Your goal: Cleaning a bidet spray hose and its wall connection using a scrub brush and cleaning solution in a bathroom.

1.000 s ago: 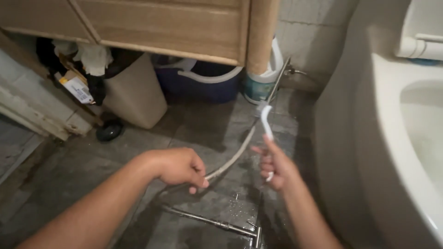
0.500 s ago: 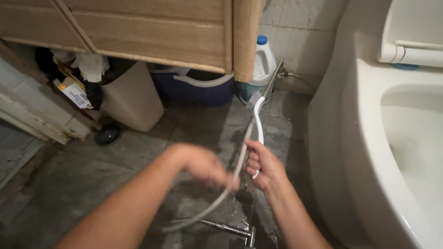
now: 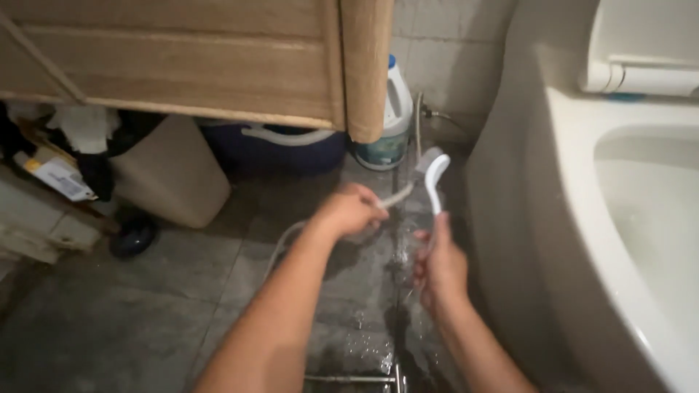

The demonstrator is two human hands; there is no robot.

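A white toilet point(image 3: 582, 218) fills the 3 o'clock side, a wooden cabinet point(image 3: 218, 58) sits at 11 o'clock over a wet floor point(image 3: 145, 306). The right hand point(image 3: 439, 266) has its fingers closed round a white sprayer point(image 3: 435, 178) (head up), the left hand point(image 3: 351, 211) grips its metal hose point(image 3: 397, 196) at 12 o'clock

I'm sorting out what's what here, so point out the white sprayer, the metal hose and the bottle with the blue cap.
white sprayer point(image 3: 435, 177), head view, on its curved head above the right hand.
metal hose point(image 3: 397, 196), head view, on the stretch beside the left hand.
bottle point(image 3: 393, 116), head view, on its white body.
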